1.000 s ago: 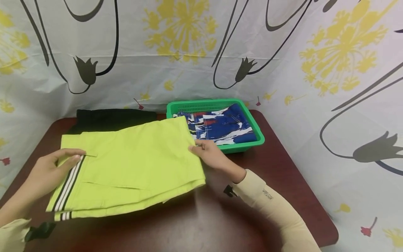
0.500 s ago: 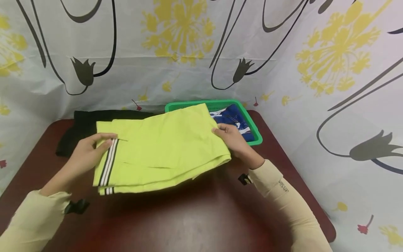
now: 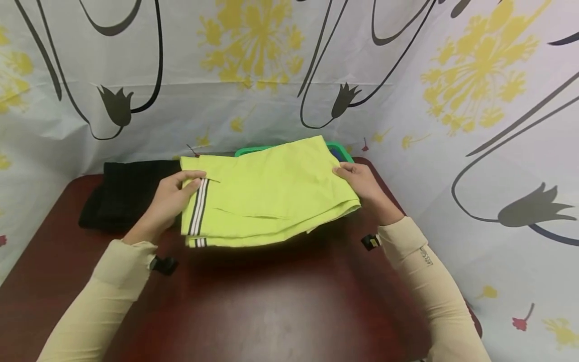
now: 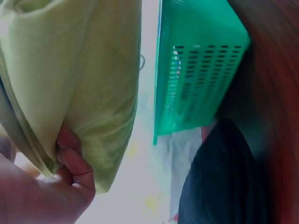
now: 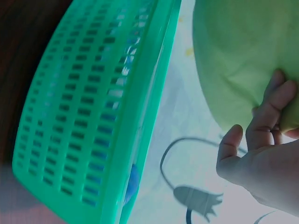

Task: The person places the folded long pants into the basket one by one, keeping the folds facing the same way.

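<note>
Folded yellow-green shorts [image 3: 271,186] with a black-and-white striped band hang in the air between both hands. My left hand [image 3: 174,198] pinches their left end beside the stripes, thumb on top. At the opposite end my right hand [image 3: 364,186] grips the edge between thumb and fingers. Behind and below the shorts is a green plastic basket [image 5: 79,107], mostly covered by them in the head view. Blue cloth [image 3: 335,155] shows at the basket's right corner. In the left wrist view the fingers [image 4: 77,168] curl under the fabric.
Black folded cloth [image 3: 131,193] lies on the dark red table [image 3: 271,311] at the back left, close to my left forearm. A floral-printed sheet [image 3: 271,110] hangs behind the table and along its right side.
Both hands have carried the shorts right and away from me, from the left front to over the basket. The black cloth is less covered now, and the basket more.
</note>
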`<state>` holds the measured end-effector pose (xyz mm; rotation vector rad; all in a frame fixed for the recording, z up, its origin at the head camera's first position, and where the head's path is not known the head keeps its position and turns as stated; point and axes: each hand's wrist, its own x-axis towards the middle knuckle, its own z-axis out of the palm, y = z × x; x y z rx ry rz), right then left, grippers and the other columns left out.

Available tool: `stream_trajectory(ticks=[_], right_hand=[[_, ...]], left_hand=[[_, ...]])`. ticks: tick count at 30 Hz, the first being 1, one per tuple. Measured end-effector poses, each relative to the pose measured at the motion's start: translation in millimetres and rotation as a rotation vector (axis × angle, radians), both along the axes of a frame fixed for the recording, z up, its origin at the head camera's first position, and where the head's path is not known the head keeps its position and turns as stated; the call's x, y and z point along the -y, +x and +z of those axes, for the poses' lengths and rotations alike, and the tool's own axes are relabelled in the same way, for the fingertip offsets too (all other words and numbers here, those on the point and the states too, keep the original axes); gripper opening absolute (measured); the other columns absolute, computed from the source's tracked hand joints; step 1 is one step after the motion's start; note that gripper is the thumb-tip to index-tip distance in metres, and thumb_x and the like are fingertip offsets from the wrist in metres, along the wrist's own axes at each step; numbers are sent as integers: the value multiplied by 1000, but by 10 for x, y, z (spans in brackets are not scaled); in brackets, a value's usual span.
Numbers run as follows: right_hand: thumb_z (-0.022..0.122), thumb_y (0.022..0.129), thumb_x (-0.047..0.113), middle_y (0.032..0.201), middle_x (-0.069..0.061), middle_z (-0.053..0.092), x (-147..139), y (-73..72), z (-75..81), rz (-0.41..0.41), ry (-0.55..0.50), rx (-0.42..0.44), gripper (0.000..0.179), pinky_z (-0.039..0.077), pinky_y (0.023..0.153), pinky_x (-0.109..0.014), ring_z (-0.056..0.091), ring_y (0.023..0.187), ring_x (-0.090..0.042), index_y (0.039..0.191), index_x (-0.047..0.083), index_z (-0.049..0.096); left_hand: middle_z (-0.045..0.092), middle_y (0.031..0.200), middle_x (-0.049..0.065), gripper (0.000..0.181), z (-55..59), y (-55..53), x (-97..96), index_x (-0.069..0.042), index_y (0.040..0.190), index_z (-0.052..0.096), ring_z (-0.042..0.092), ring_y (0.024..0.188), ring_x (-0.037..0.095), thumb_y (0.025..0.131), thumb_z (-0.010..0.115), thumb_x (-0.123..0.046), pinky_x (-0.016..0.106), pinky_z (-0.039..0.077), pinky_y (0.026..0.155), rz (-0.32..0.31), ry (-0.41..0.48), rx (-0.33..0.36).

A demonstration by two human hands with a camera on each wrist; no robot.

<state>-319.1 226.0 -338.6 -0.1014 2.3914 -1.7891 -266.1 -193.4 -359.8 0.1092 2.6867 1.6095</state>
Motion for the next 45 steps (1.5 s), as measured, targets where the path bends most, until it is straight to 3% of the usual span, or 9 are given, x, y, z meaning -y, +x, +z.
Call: stream_trajectory(ticks=[4,8,15,18,21,27,33,40,45], right_hand=[[55,99,30,67,7,70,-112,-52,16,-29,4,-14,48,54,54,-25,64,51,-9,135,-1,53],[54,99,34,71,15,67,-232,-136,18,-41,131,-56,50,52,59,-22,60,54,-1,138,2,52],[51,100,30,67,16,65,-323,-232,103,-31,222,-77,48,52,58,-21,60,53,-2,138,-1,51],[50,101,26,63,17,64,-343,-238,141,-36,219,-74,47,51,55,-20,60,51,-2,136,-5,51],[49,101,22,61,16,63,-361,-233,168,-53,207,-70,46,50,54,-19,59,49,-1,135,-8,50],[51,100,26,62,16,63,-499,-377,51,-89,205,-58,46,50,55,-20,58,49,-2,135,-4,52],[52,100,34,69,18,63,-641,-551,-120,-102,242,-92,50,50,59,-20,58,54,0,135,-2,53],[53,99,33,97,-3,68,-682,-653,-175,-119,344,-101,48,48,66,-18,54,62,5,132,-2,57],[52,99,32,73,11,64,-705,-723,-161,-134,305,-72,49,49,60,-19,56,54,1,135,-3,53]], left_hand=[[59,82,-4,44,30,-101,-122,-16,140,51,21,42,10,102,44,-37,31,33,47,-3,13,-5],[57,119,6,42,48,-188,-227,-14,140,51,23,48,10,103,44,-33,32,34,55,-18,25,-13],[61,113,10,40,63,-327,-336,-15,140,51,20,42,9,103,45,-30,30,31,48,-16,54,23],[44,145,8,41,63,-390,-386,-15,141,50,32,54,13,103,45,-30,32,35,60,-22,75,47],[34,154,9,40,56,-452,-455,-15,140,51,43,80,17,103,46,-29,37,36,76,-17,84,46],[38,151,9,37,38,-585,-572,-14,138,52,42,78,19,103,46,-25,40,37,83,-9,100,46],[30,156,11,36,4,-702,-664,-10,137,51,27,144,28,103,45,-21,50,31,112,-21,121,38],[31,154,15,32,-93,-807,-743,-7,133,52,32,141,31,103,44,-16,50,34,108,-2,123,60],[36,151,16,29,-104,-882,-810,-4,129,52,33,140,31,103,45,-15,49,34,108,3,145,33]])
